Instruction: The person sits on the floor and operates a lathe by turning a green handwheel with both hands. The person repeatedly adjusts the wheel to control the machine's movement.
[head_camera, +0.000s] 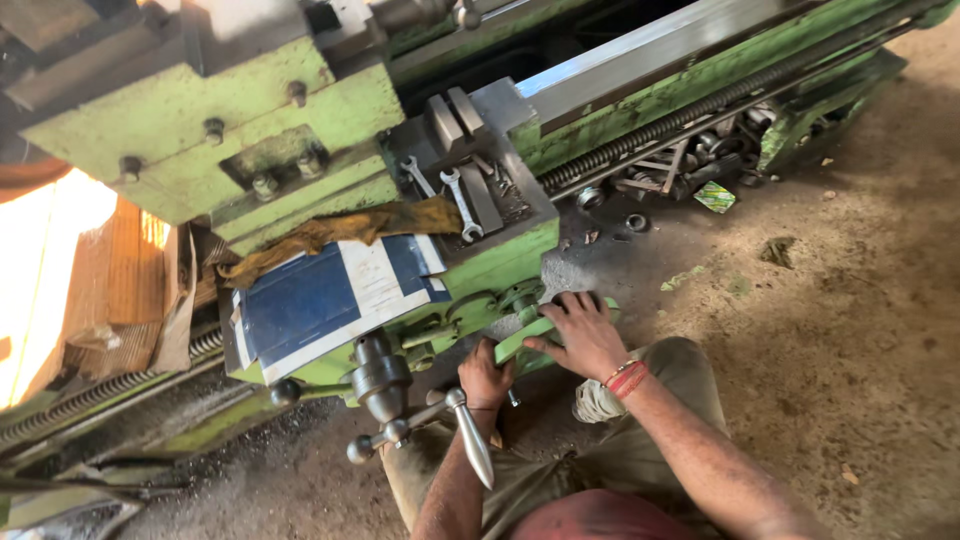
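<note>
- Left hand (484, 376), lower centre of frame: fingers curled tight round a green lever (525, 340) on the front of the green lathe carriage (490, 268).
- Right hand (583, 335), just right of it: fingers spread, pressed flat on the lever's upper end and carriage front.
- Steel handwheel w/ spoke handles (385, 385) sits left of left hand.
- Two spanners (462, 205) lie on carriage top, centre frame; yellow rag (340, 232) beside them.

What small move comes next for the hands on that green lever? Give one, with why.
Probably press the green lever down with the left hand, the right hand steadying: the left is closed round the lever's end, the right lies flat, open, on the carriage front.
</note>
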